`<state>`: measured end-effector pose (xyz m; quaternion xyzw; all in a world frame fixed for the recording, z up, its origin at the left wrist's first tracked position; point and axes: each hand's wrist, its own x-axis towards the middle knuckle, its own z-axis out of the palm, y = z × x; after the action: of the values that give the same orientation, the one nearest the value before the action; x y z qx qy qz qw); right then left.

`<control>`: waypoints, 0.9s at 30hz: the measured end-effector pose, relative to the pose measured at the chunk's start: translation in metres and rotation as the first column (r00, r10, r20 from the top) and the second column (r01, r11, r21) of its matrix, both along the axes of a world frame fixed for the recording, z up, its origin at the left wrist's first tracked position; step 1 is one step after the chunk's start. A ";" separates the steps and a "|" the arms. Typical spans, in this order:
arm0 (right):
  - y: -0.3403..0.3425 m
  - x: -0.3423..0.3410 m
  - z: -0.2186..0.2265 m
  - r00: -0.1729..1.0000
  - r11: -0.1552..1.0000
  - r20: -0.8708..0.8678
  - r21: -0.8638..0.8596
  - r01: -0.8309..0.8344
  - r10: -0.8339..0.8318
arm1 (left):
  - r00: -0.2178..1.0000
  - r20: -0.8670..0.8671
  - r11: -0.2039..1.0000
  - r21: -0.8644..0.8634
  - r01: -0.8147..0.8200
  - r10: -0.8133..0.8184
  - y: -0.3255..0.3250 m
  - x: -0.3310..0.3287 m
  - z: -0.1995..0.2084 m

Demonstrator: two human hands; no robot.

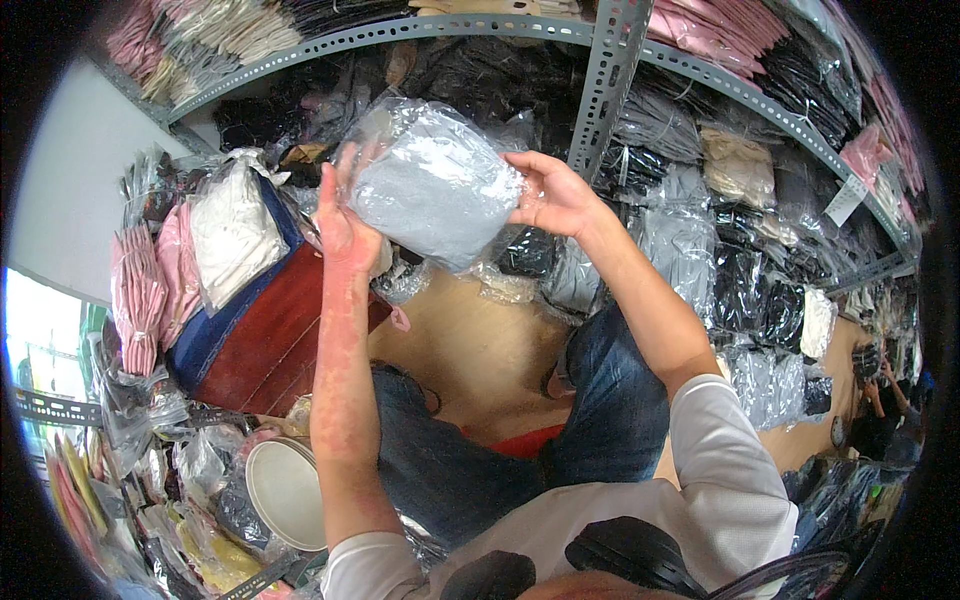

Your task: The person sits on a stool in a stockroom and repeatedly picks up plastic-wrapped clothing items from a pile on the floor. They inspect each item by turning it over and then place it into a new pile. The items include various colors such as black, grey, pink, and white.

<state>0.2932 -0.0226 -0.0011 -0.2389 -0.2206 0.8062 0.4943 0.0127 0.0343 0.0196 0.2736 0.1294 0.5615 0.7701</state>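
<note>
A clear plastic bag with folded light-grey cloth inside [430, 185] is held up in front of me, above my knees. My left hand [348, 225] supports its left edge, the thumb upright and the other fingers partly hidden behind the shiny plastic. At the opposite edge, my right hand [555, 195] pinches the bag between thumb and fingers. Glare on the plastic hides the details of the cloth. Left of my left hand, a bagged white garment [235, 240] lies on a red and blue fabric-like surface [270, 330], beside bundled pink packages [140, 300].
A perforated metal post [605, 90] and shelf rail [480, 28] stand close beyond the bag. Bagged grey and black garments [680, 240] pile up at the right. By my left forearm is a round pale lid or tub [287, 493]. Another person [885, 410] is at far right.
</note>
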 end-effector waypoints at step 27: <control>-0.029 -0.050 0.003 0.308 0.329 0.436 0.880 -0.342 -0.846 | 0.973 -0.154 0.985 -0.062 0.162 -0.170 -0.022 0.023 -0.015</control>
<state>0.2429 -0.0516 0.0021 -0.3661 -0.7900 0.1313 0.4739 0.0353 0.0126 0.0048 0.3083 0.1805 0.4683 0.8082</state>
